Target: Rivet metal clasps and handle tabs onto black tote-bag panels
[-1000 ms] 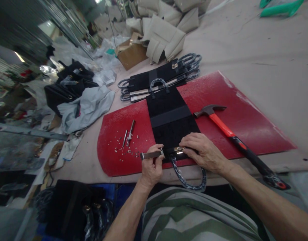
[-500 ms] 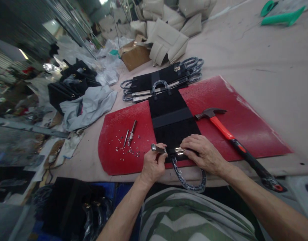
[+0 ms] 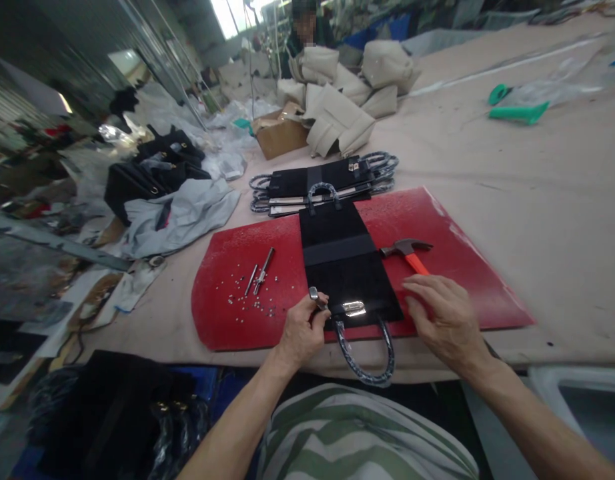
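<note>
A stack of black bag panels [image 3: 317,181] lies at the frame's centre, just above the red mat [image 3: 437,227]. Beige bag pieces [image 3: 337,120] and a cardboard box [image 3: 280,133] sit higher. Grey cloth [image 3: 182,217] and black bags [image 3: 152,173] fill the left; green plastic pieces [image 3: 517,112] lie upper right on the desk [image 3: 537,187].

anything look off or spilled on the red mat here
Small silver rivets lie scattered loose on the red mat, left of the black bag panel, beside two metal punches. Nothing looks damaged.
</note>
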{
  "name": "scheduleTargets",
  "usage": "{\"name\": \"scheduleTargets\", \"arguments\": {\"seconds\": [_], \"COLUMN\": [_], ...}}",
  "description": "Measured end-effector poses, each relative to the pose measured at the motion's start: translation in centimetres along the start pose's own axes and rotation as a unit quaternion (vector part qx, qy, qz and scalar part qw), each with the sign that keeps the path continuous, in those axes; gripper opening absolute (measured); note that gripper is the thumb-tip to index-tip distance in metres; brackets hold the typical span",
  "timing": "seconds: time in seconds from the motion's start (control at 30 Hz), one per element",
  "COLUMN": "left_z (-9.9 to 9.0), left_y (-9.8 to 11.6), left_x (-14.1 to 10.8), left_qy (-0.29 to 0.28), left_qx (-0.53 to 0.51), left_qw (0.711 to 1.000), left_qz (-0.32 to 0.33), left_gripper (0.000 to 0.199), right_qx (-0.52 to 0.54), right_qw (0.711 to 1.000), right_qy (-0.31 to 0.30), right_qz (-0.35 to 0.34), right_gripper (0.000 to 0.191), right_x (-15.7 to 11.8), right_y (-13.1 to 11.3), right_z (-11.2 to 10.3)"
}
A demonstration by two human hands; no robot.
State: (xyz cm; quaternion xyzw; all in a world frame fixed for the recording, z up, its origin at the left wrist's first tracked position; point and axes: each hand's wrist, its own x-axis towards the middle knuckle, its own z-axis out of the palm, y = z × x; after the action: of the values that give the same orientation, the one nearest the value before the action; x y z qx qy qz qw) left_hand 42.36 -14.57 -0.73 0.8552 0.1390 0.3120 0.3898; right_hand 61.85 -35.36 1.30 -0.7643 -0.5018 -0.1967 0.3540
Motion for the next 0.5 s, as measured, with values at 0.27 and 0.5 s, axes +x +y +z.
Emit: {"name": "scheduleTargets", "arguments": {"seconds": [0.27,0.5], "left_z": [-0.3,-0.2], "left_y": [0.3,0.6], "left_x": [0.1,0.3], "left_qy": [-0.028,-0.033], "left_qx": [-0.012,-0.033], "left_qw": [0.998,0.997], "left_qz": [-0.046,-0.061], "left_gripper": [0.021,0.018], "right_qx": [-0.169,0.336], "right_qw": [0.952,0.728], "right_qy": [-0.170,-0.261], "right_qz": [0.190,0.538], "right_gripper": [0.034,0.018], "right_x": [-3.2,0.8], "right_y": [4.0,2.0], "right_z": [-2.9,-3.4]}}
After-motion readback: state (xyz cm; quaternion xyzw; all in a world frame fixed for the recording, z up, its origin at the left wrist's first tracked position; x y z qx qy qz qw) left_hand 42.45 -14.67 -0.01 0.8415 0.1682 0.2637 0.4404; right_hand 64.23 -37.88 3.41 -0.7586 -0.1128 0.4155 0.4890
